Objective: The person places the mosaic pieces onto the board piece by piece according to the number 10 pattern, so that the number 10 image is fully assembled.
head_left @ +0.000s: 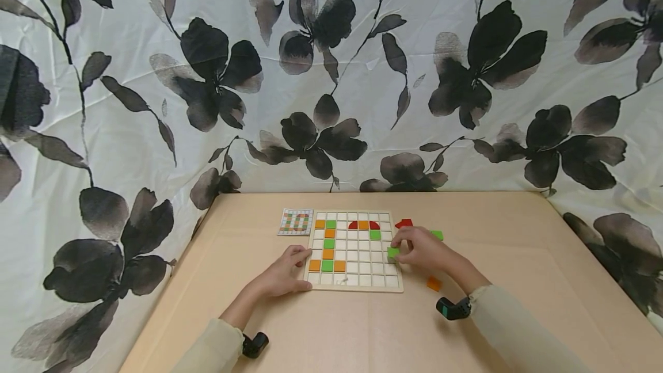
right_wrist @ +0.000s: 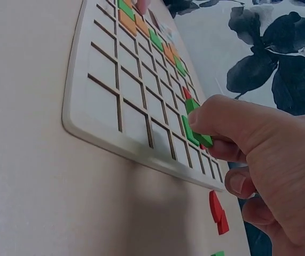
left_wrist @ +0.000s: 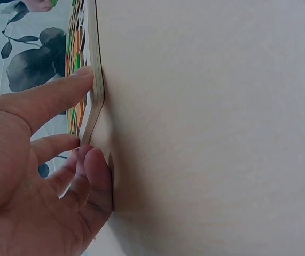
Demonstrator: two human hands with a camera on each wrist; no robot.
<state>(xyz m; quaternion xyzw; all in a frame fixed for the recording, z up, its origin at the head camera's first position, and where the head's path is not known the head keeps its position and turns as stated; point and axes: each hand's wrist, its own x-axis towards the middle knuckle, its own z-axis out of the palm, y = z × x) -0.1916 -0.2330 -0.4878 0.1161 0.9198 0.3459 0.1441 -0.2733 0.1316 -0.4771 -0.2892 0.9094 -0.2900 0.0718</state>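
Right hand point(head_left: 426, 249) pinching green tile point(head_left: 392, 252); left hand point(head_left: 282, 273) touching grid board point(head_left: 364, 267), fingers loose; floral cloth point(head_left: 380, 96) hanging behind tan table point(head_left: 357, 332).

Pale tan table point(head_left: 342, 327). Directly on it, head view: white grid board point(head_left: 353, 258); small patterned card point(head_left: 296, 221) just beside its upper left corner; loose red pieces point(head_left: 404, 223) by upper right corner; green piece point(head_left: 437, 235) farther right; orange piece point(head_left: 434, 284) near lower right edge.
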